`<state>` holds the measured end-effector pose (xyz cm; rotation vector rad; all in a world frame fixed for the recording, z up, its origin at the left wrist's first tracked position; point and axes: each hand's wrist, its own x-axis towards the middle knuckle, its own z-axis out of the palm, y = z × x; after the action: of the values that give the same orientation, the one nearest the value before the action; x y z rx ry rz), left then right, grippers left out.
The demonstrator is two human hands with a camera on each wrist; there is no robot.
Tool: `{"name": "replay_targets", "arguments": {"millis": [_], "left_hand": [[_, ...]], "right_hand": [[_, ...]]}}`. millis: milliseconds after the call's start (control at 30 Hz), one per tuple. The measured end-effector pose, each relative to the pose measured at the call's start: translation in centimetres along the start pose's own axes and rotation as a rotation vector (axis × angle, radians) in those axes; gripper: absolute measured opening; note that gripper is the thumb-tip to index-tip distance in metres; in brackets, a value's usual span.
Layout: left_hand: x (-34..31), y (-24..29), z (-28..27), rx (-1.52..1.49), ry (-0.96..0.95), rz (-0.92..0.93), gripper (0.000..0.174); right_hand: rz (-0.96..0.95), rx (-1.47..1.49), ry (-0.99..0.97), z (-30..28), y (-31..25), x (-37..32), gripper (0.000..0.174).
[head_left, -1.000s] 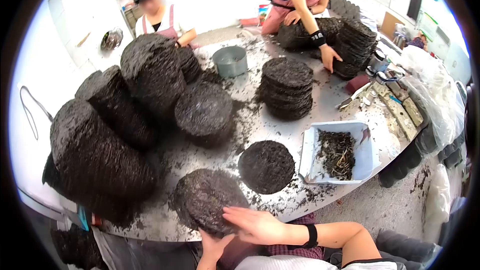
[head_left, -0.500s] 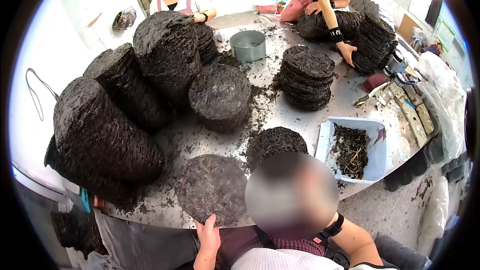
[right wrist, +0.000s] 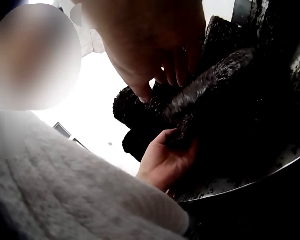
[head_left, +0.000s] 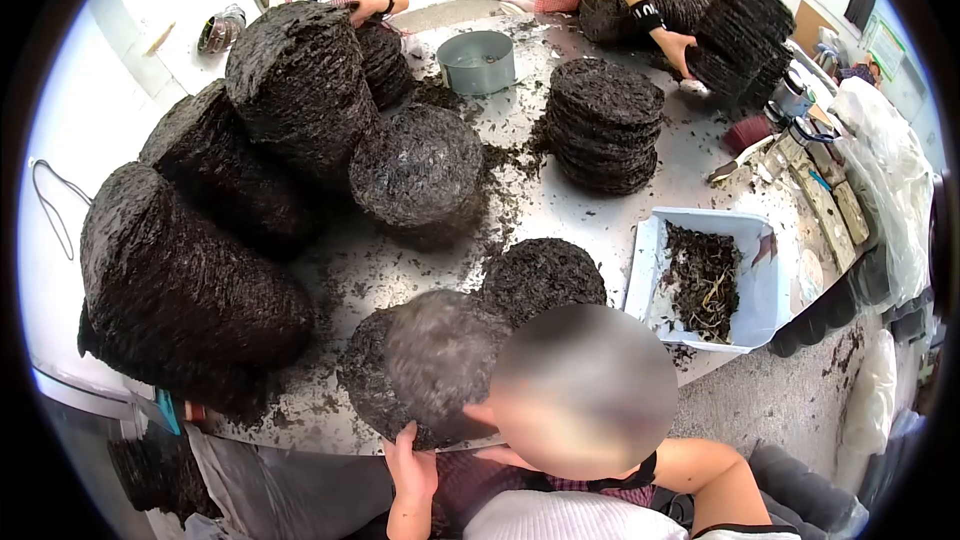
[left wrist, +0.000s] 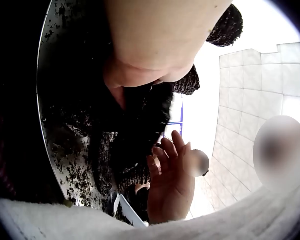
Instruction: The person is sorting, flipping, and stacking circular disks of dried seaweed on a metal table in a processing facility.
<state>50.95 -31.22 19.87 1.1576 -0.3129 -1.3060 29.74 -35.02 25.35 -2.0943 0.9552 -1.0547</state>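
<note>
Head view: rough, dark discs (head_left: pixel 435 350)

Head view bright, wall (head_left: pixel 135 65) glaring white; wrist views backlit; edges fisheye-curved.

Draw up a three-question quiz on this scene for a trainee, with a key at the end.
1. Multiple choice. What colour is the bin that holds dark scraps? A: red. B: pale blue. C: black.
2. True or false. The wearer's left hand grips the near edge of a dark round piece.
3. Fill in the gap. In the head view, the round grey container stands to the picture's ____ of the upright stack at mid-table.

Key: 1 B; 2 true; 3 left.
</note>
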Motion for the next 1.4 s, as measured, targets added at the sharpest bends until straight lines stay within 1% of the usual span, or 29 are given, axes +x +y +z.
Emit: {"name": "replay_targets", "arguments": {"millis": [67, 100, 133, 167, 200, 267, 300, 333, 400, 500, 533, 600, 700, 800, 833, 967, 1000, 1067, 1167, 1233, 1300, 1333, 1367, 1400], "left_hand": [[0.1, -0.1, 0.1, -0.033, -0.003, 0.017, 0.041], [0.2, 0.0, 0.1, -0.029, -0.005, 0.007, 0.041], [0.2, 0.1, 0.1, -0.026, -0.006, -0.006, 0.042], [0.1, 0.1, -0.1, -0.026, -0.006, -0.019, 0.042], [0.2, 0.0, -0.6, -0.043, -0.01, -0.043, 0.047], [0.5, -0.4, -1.5, -0.078, -0.022, -0.084, 0.058], [0.3, -0.2, -1.1, -0.101, -0.04, -0.073, 0.058], [0.3, -0.2, -1.0, -0.103, -0.04, -0.075, 0.058], [0.4, -0.2, -1.0, -0.103, -0.036, -0.076, 0.057], [0.3, -0.3, -1.0, -0.039, -0.006, -0.051, 0.047], [0.2, -0.3, -1.0, -0.038, -0.006, -0.042, 0.047], [0.2, -0.2, -0.5, -0.039, -0.017, -0.024, 0.048], [0.1, -0.1, -0.1, -0.061, -0.021, -0.012, 0.047], [0.2, 0.0, -0.9, -0.118, -0.019, -0.103, 0.059], [0.1, 0.0, -1.0, -0.118, -0.02, -0.099, 0.058], [0.4, -0.4, -1.2, -0.115, -0.058, -0.085, 0.057], [0.5, -0.5, -1.3, -0.116, -0.073, -0.079, 0.057], [0.4, -0.5, -1.3, -0.101, -0.043, -0.078, 0.057], [0.4, -0.4, -1.2, -0.085, -0.033, -0.067, 0.056], [0.4, -0.6, -1.5, -0.072, -0.019, -0.09, 0.055], [0.4, -0.6, -1.8, -0.076, -0.01, -0.083, 0.054], [0.4, -0.6, -1.6, -0.074, -0.007, -0.085, 0.053], [0.2, -0.8, -0.9, -0.028, 0.029, -0.008, 0.041], [0.2, -0.7, -0.9, -0.013, 0.033, -0.011, 0.041]], "right_hand": [[0.077, -0.05, -0.025, -0.4, 1.7, 0.1, 0.034], [0.168, 0.0, 0.025, -1.2, 3.1, 0.8, 0.023], [0.264, -0.014, 0.093, -1.6, 5.3, 0.8, 0.02], [0.31, -0.069, 0.147, -2.5, 7.3, 1.3, 0.018], [0.344, -0.162, 0.173, -3.5, 9.2, 1.8, 0.016], [0.372, -0.329, 0.145, -5.1, 12.3, 3.3, 0.01], [0.341, -0.414, 0.119, -5.4, 13.8, 4.0, 0.011], [0.257, -0.508, 0.111, -5.4, 15.2, 4.7, 0.01], [0.116, -0.688, -0.026, -5.3, 16.9, 6.0, 0.007], [-0.046, -0.943, -0.275, -4.9, 19.2, 7.3, 0.003], [-0.045, -0.963, -0.368, -5.1, 19.3, 7.8, 0.004], [-0.071, -0.969, -0.455, -5.2, 19.7, 8.5, 0.005], [-0.057, -0.923, -0.465, -5.2, 20.2, 8.6, 0.006], [0.114, -0.741, -0.352, -5.8, 19.9, 8.0, 0.007], [0.165, -0.661, -0.314, -6.1, 19.8, 7.5, 0.008], [0.219, -0.476, -0.133, -6.7, 18.9, 5.7, 0.009], [0.254, -0.466, -0.123, -6.7, 18.6, 5.5, 0.01], [0.322, -0.446, -0.104, -6.7, 18.2, 5.0, 0.011], [0.509, -0.108, 0.032, -6.3, 18.1, 3.8, 0.012], [0.607, 0.226, 0.105, -6.6, 17.2, 2.4, 0.012], [0.701, 0.542, 0.183, -7.7, 14.5, 1.4, 0.012], [0.683, 0.616, 0.205, -8.3, 14.1, 0.4, 0.013], [0.712, 0.589, 0.194, -9.2, 13.2, -0.4, 0.013], [0.74, 0.562, 0.182, -10.2, 12.3, -1.0, 0.014]]}}
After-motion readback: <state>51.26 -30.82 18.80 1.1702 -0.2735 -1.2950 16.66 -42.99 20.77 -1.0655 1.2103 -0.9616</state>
